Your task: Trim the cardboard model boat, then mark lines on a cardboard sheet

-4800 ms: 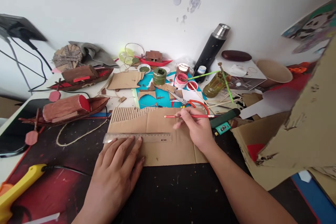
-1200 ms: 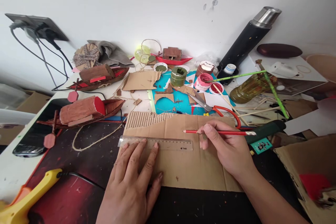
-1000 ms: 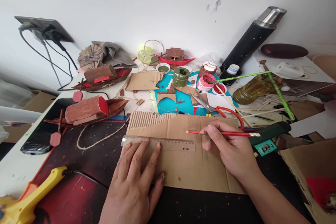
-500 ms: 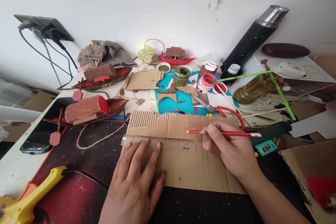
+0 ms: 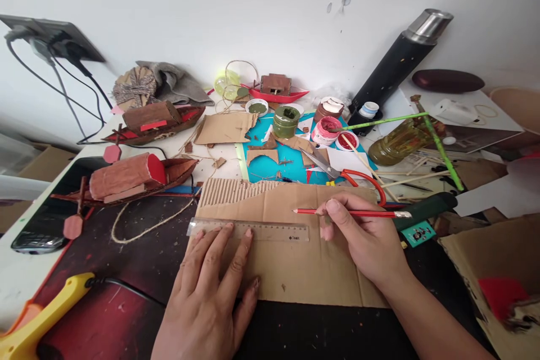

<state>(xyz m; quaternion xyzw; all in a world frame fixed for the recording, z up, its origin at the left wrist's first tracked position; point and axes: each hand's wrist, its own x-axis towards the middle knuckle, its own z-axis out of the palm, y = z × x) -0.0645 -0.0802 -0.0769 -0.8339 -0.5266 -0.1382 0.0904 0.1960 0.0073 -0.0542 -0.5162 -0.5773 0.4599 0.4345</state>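
A sheet of brown cardboard lies before me, its top left part peeled to bare ridges. Across it rests a clear plastic ruler. My left hand is flat and open, fingertips pressing the ruler's left half onto the cardboard. Over the right part of the sheet, my right hand pinches a red pencil, held nearly level with its sharpened tip pointing left. The tip is above the ruler, apart from it. The lower fingers of the right hand are curled and partly hidden.
Brown model boats stand at left, near a phone and a yellow glue gun. Behind the cardboard are scissors, a green paint jar and a pink one. A black flask leans against the wall.
The whole view has shifted, so things appear slightly farther left. Both hands, the ruler and the pencil keep about the same places on the cardboard.
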